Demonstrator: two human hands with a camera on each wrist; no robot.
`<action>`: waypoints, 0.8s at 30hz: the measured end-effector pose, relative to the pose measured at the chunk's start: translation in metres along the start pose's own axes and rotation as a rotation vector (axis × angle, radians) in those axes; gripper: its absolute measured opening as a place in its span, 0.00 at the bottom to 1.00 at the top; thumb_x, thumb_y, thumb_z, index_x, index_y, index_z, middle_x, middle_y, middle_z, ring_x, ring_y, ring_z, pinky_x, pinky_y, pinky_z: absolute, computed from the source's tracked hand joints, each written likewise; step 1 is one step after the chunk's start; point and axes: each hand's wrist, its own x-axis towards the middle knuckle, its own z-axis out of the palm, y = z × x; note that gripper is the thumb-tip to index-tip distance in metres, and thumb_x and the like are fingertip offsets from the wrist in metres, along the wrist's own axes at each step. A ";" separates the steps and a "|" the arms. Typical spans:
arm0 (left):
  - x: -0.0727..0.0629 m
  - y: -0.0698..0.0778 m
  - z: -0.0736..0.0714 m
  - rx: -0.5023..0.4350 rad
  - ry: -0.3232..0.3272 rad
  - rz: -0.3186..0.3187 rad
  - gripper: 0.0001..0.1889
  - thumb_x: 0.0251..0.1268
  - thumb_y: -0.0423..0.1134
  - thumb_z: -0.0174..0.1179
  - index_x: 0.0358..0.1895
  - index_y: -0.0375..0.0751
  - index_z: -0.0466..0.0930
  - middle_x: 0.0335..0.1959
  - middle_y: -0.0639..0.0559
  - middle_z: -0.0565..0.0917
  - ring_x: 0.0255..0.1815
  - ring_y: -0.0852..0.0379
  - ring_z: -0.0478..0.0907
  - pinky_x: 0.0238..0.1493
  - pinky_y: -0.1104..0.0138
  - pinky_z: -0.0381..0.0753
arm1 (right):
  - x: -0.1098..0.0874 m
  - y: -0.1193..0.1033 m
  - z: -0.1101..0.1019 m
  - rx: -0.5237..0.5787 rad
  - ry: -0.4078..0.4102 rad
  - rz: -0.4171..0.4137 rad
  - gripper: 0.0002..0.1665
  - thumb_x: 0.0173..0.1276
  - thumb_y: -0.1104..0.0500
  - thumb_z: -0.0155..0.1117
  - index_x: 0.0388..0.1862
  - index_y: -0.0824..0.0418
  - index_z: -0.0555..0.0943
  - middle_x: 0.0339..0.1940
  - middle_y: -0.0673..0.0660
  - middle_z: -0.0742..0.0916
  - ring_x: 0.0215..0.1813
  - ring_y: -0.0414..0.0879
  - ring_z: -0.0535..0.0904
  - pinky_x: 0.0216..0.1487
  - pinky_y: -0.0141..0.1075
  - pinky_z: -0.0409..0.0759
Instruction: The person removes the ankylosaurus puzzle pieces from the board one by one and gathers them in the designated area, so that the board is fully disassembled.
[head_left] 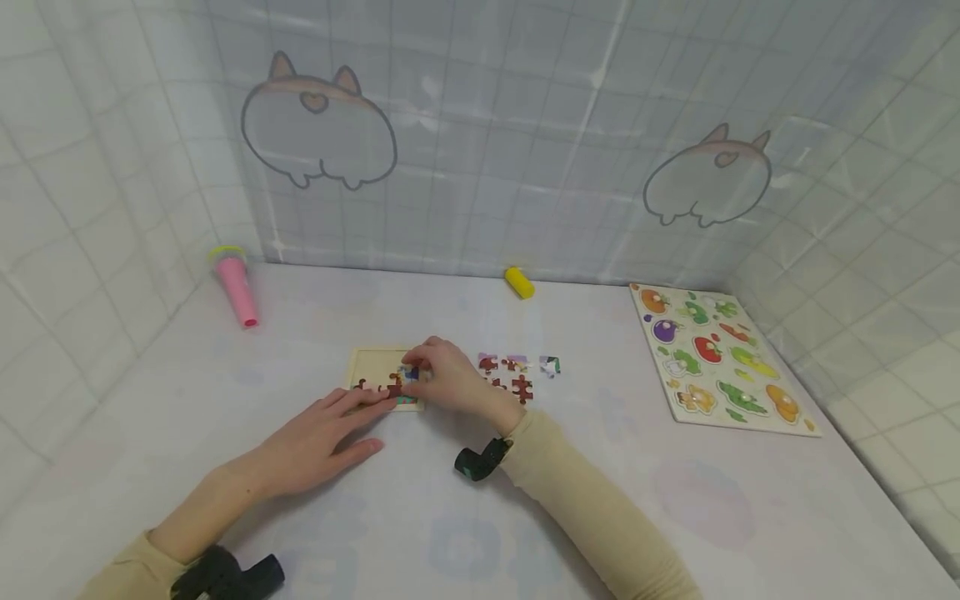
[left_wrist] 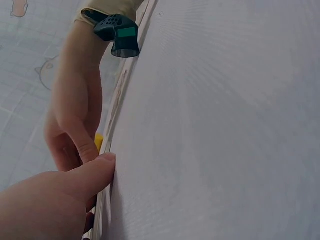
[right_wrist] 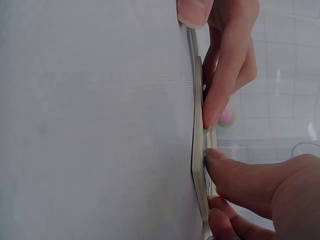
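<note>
A small wooden puzzle tray (head_left: pixel 367 360) lies on the table with several joined pieces in its lower and right parts. My left hand (head_left: pixel 318 442) rests with its fingers fairly straight over the tray's lower edge, the fingertips on the reddish pieces. My right hand (head_left: pixel 457 379) reaches in from the right, its thumb and forefinger pinching a blue puzzle piece (head_left: pixel 409 373) at the tray's right side. In the right wrist view the right thumb (right_wrist: pixel 235 177) lies close on the tray's surface, with the left fingers (right_wrist: pixel 225 95) farther along it.
Several loose puzzle pieces (head_left: pixel 522 387) lie right of the tray, one piece (head_left: pixel 550 366) farther out. A fruit and vegetable board (head_left: pixel 720 371) lies at the right. A yellow cylinder (head_left: pixel 519 282) and a pink toy microphone (head_left: pixel 238 290) are near the tiled back and left walls.
</note>
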 end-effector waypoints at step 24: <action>0.000 -0.001 0.000 0.015 0.024 0.024 0.28 0.74 0.56 0.55 0.72 0.52 0.71 0.67 0.49 0.73 0.72 0.39 0.66 0.71 0.41 0.64 | 0.000 0.004 0.007 -0.023 0.010 -0.022 0.21 0.67 0.53 0.71 0.57 0.56 0.82 0.52 0.54 0.79 0.51 0.43 0.72 0.50 0.31 0.71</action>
